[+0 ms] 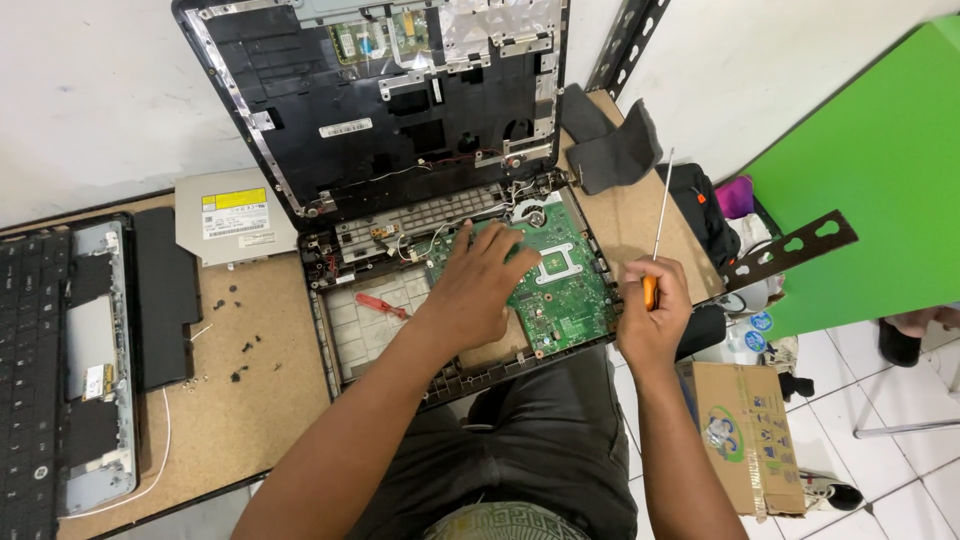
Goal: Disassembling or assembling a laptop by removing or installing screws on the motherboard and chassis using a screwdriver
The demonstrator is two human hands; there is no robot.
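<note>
Standing beside the counter [250, 400], I note a stripped laptop base [340, 330] at the centre of the frame, its lid shell [300, 90] propped open toward the top. The green circuit board [565, 290] sits in the right half of the base, apparently still seated in the tray.

The left hand [480, 285] lies flat on the board's left portion, fingers spread and reaching toward the loose white and grey wires [425, 245] near the hinge. The right hand [652, 315] is closed round the orange handle of a screwdriver [660, 215], shaft pointing up and away, at the right edge of the base.

Risks observed:
- Palm pressure on the board may flex it or stress the soldered parts beneath; bare skin on the components also invites static damage.
- The thin wires by the hinge may snag or tear if the board is lifted while they are still attached. I cannot tell whether they are unplugged.
- The screwdriver tip stands free in the air; a slip of the right hand could bring it across the board or the lid shell.
- Small black screws [240, 350] lie scattered on the counter at centre left, easily swept off by a forearm.
- The base overhangs the counter's near edge against the person's lap; a push could tip it.

The optical drive [235, 215] and keyboard panel [30, 380] lie well apart at left.
</note>
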